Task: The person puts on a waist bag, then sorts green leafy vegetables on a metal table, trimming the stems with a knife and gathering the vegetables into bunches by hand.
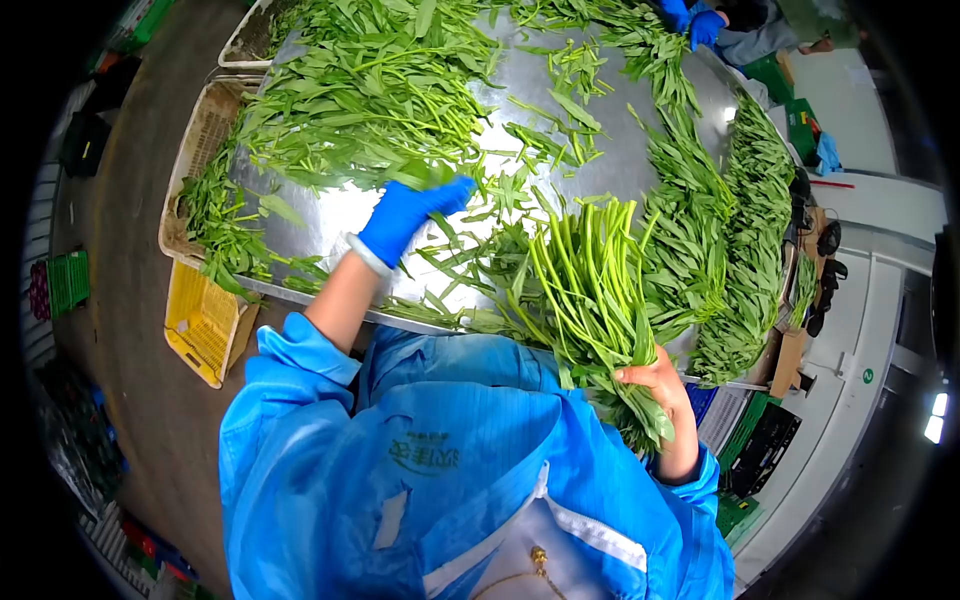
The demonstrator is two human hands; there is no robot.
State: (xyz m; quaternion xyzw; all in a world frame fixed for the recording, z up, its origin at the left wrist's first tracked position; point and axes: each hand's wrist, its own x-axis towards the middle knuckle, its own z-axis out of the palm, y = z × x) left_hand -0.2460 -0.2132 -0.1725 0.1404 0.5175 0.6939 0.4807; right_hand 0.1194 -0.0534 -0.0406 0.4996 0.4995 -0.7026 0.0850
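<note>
My right hand [655, 385], bare, is closed around the leafy part of a thick bunch of water spinach [590, 270] at the table's near edge. The bunch's pale cut stems point away from me, and its leaf tips hang down by my jacket. My left hand [415, 215], in a blue glove, is over the metal table at the near edge of a big loose pile of water spinach [370, 100]. Its fingers are bent together among the leaves there, which partly hide them. Loose leaves [460, 265] lie between my two hands.
Rows of water spinach [745, 240] line the table's right side. Dirty beige crates [200, 140] adjoin its left edge, with a yellow crate [205, 325] below. Across the table are another person's blue-gloved hands [700, 22]. Green crates [800, 128] stand at the right.
</note>
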